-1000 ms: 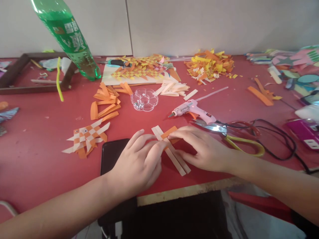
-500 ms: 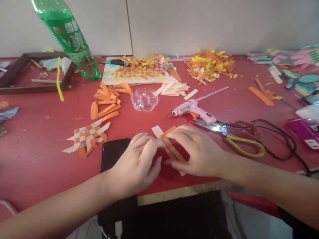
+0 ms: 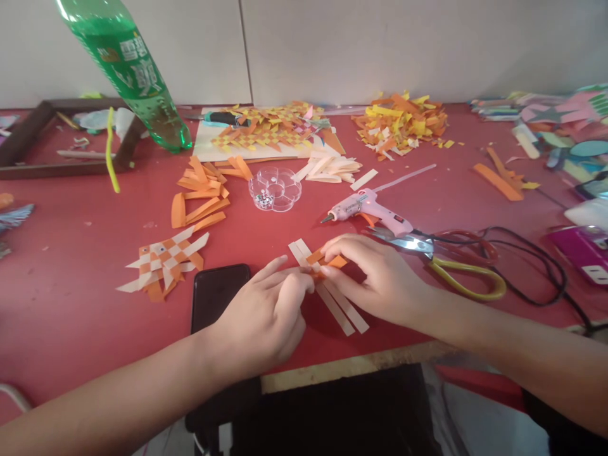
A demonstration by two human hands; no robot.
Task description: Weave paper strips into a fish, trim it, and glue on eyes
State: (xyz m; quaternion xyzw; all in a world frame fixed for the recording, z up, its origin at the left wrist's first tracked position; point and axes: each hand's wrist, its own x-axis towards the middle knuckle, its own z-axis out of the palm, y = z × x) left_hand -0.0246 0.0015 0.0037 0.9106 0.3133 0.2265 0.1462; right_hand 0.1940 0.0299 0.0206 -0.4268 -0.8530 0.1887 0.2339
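Observation:
Two cream paper strips lie side by side, slanting across the red table near its front edge. Orange paper strips cross them, woven near their upper part. My left hand is closed, its fingertips on the left side of the weave. From the right, my right hand pinches the orange strips between thumb and fingers. Where the fingers cover the crossing, the strips' exact lacing is hidden. To the left rests a woven orange and cream paper fish, beside a black phone partly behind my left hand.
A pink glue gun and scissors with a red and a yellow handle lie to the right, cable alongside. Behind are a clear flower-shaped dish, folded orange strips, a paper-scrap pile and a green bottle.
My right thumb has moved up onto the orange strips, uncovering the lower ends of the cream strips. My left index finger has extended slightly. The surrounding items stay put.

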